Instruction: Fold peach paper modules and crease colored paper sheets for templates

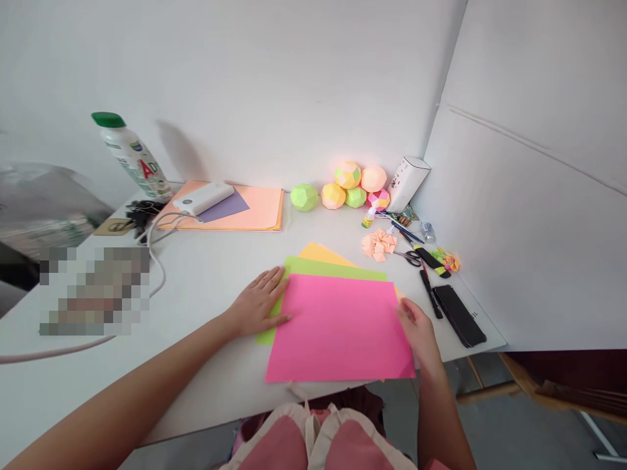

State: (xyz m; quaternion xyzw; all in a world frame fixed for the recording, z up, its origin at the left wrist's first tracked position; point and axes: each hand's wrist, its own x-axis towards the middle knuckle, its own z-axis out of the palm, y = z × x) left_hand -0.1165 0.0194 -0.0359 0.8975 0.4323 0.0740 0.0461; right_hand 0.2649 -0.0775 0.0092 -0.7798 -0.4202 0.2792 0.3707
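Note:
A bright pink sheet of paper (343, 329) lies on top of a green sheet (337, 266), and an orange-yellow sheet (317, 252) peeks out beneath both. My left hand (262, 303) rests flat with fingers stretched over the left edges of the green and pink sheets. At the pink sheet's right edge, my right hand (416, 326) has its fingers curled, with the thumb and fingertips pinching the paper there. The pink sheet's lower edge reaches to about the table's front edge.
Faceted paper balls (347, 186) stand by the wall, near a white box (409, 183). Folded peach paper pieces (379, 245), scissors (412, 258), a cutter (432, 261) and a black phone (459, 315) lie right. Left are a bottle (134, 160), power bank (204, 198) and cable (159, 261).

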